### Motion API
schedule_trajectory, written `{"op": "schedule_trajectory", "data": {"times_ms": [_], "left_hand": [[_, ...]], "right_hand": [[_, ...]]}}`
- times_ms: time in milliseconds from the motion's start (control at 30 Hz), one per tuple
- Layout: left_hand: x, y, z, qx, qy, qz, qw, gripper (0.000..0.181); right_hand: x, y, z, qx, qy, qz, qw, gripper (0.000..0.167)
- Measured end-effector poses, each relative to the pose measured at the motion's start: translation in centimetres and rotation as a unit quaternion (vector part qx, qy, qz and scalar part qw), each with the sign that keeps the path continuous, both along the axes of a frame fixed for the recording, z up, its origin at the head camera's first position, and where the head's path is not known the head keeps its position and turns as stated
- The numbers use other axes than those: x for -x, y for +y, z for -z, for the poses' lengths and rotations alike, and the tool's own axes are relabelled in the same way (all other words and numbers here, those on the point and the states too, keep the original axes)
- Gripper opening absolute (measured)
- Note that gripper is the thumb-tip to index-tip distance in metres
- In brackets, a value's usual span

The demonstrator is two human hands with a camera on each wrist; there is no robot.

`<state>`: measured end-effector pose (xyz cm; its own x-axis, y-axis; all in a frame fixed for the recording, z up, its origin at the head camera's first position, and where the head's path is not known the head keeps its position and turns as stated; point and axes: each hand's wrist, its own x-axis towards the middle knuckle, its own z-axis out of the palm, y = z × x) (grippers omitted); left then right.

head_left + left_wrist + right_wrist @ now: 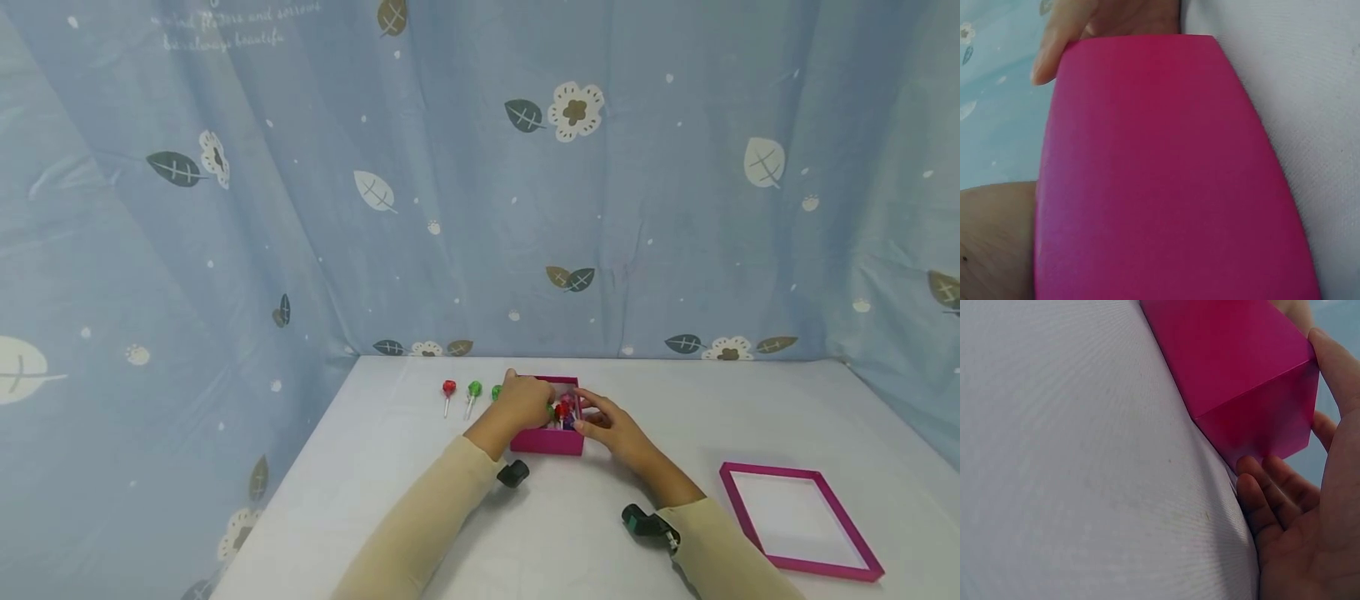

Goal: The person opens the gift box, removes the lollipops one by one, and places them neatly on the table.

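An open magenta box [547, 442] holds several wrapped lollipops, among them a red lollipop [562, 411] and a purple one at the right end. My left hand [523, 402] reaches over the box's left side, fingers curled down inside. At its fingertips shows a green lollipop [551, 412]; the tips are hidden, so I cannot tell whether they pinch it. My right hand [611, 427] holds the box's right end, thumb [1335, 362] on the upper corner and the other fingers by the end wall. The left wrist view is mostly filled by the box's long side [1154, 169].
Left of the box lie a red lollipop [448, 388], a green lollipop [474, 390] and another green one [496, 392], partly behind the left hand. A magenta-rimmed lid [806, 562] lies at the right front of the white table [337, 500]. A patterned blue curtain [465, 167] stands behind.
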<state>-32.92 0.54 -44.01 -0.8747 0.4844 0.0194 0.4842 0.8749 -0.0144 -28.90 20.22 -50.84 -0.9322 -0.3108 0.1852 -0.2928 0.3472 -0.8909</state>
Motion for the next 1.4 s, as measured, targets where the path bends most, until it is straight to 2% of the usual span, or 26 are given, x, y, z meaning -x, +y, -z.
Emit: {"op": "schedule_trajectory", "data": {"times_ms": [200,367,767,833,1033,1067,1267,1400], "left_hand": [[0.2,-0.6,-0.2,-0.042,-0.002,-0.003,0.9991,0.020],[0.2,-1.1,-0.4,-0.055,0.014,0.010,0.9983,0.018],[-0.2,-1.8,-1.5,-0.102,0.013,0.013,0.9946,0.029],[-0.3,-2.0,-1.7,-0.109,0.020,0.013,0.9937,0.028],[-0.5,-3.0,-2.9,-0.135,0.048,0.015,0.9896,0.028],[-0.5,-3.3,-3.1,-0.143,0.049,0.013,0.9884,0.028],[-0.4,-5.4,-3.9,-0.176,0.042,0.002,0.9834,0.028],[-0.2,-6.8,-4.0,-0.175,0.045,-0.004,0.9835,0.027]], "right_hand": [[-0.1,-0.1,0.0,-0.001,-0.007,0.009,0.9999,0.062],[-0.2,-0.2,0.1,-0.008,-0.007,0.014,0.9998,0.062],[0.0,-0.2,0.2,-0.017,0.008,0.007,0.9998,0.062],[-0.2,-0.3,-0.1,-0.014,0.008,0.002,0.9999,0.062],[-1.6,-0.7,-2.7,-0.004,0.004,-0.014,0.9999,0.061],[-1.6,-0.7,-2.7,-0.007,0.006,-0.014,0.9999,0.060],[0.0,0.0,-0.1,-0.009,0.021,-0.006,0.9997,0.062],[0.2,0.0,0.3,-0.008,0.017,-0.001,0.9998,0.062]]}}
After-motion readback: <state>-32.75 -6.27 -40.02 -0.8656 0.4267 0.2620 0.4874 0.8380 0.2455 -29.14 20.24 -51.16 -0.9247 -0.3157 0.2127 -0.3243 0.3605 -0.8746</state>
